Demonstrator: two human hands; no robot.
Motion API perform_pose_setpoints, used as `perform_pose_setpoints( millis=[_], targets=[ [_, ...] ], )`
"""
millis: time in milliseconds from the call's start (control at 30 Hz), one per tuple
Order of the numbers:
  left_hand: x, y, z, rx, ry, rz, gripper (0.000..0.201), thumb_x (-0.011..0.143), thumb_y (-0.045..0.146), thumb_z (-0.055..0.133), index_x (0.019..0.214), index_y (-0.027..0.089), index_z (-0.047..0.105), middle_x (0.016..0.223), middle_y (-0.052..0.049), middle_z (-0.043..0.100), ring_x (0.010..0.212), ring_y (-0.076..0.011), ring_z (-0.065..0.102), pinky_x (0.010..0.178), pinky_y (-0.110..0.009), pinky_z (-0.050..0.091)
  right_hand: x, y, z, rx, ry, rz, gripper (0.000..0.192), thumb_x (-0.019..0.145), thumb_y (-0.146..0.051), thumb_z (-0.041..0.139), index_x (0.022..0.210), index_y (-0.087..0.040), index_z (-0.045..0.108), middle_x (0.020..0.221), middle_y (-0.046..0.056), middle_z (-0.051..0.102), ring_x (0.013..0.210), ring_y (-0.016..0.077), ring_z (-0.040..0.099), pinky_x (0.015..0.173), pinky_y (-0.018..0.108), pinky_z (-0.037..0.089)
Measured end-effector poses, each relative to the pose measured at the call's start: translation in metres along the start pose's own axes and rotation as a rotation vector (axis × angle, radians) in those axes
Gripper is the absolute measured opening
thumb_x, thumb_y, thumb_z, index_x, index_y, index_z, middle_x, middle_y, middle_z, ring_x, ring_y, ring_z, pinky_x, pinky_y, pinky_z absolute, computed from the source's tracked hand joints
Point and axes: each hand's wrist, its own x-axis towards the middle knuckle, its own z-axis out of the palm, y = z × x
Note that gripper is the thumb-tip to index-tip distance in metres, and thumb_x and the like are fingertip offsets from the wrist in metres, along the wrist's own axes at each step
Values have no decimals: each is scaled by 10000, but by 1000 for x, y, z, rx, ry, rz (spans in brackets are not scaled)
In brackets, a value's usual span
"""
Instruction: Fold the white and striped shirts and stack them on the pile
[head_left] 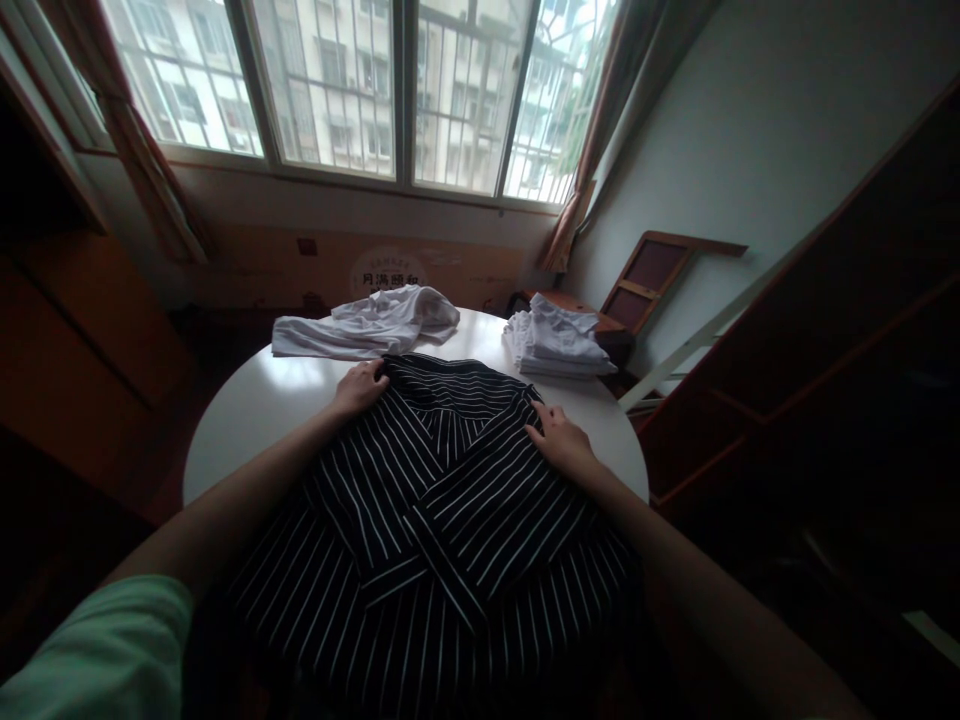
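Head view: the striped shirt [442, 470] lies over the middle of the round surface [232, 440] and down toward six o'clock, both sleeves [495, 505] laid inward, cuffs overlapping. The left hand [362, 388] has half-curled fingers at its eleven o'clock shoulder corner; the right hand [562, 440], loosely bent, touches the one o'clock corner. Whether either actually grips the cloth, I cannot tell. This looks like folding, with the sleeves already in; the next move probably calls for an even pinch at both shoulders, keeping the sleeves flat.

room in a home, curtains [146, 175], barred windows [403, 110] facing a multi-storey building [341, 75], round white table [236, 440]
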Motion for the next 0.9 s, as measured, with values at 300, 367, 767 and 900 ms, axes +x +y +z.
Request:
perform_pose_setpoints(
  millis=[300, 367, 767, 900],
  targets=[
    [46, 10, -19, -575, -278, -131, 419, 609, 341, 624, 969, 127, 625, 966, -74, 665, 897, -209, 604, 798, -281, 460, 67, 16, 0, 1010, -239, 51, 317, 734, -189, 561, 1041, -124, 606, 1019, 96, 645, 863, 164, 609, 813, 295, 455],
    [48, 18, -22, -560, -286, -55, 395, 576, 260, 634, 949, 133, 637, 916, -52, 673, 876, -207, 607, 805, -297, 464, 73, 9, -1, 1092, -290, 91, 266, 710, -174, 577, 962, -123, 643, 916, 85, 674, 779, 156, 621, 783, 302, 470],
    [-38, 101, 12, -159, 125, 532, 406, 747, 12, 393, 1096, 164, 536, 1041, -82, 550, 933, -175, 524, 829, -320, 448, 61, -56, -18, 614, -262, -260, 373, 787, -411, 466, 738, -102, 669, 611, 12, 601, 569, 117, 500, 529, 216, 342],
    [-56, 106, 22, -279, 120, 485, 409, 730, 15, 413, 1108, 162, 467, 962, -61, 528, 811, -153, 544, 736, -290, 473, 58, -69, -13, 571, -238, -282, 382, 790, -418, 458, 718, -108, 668, 574, -6, 569, 562, 105, 474, 513, 204, 304]
  ],
)
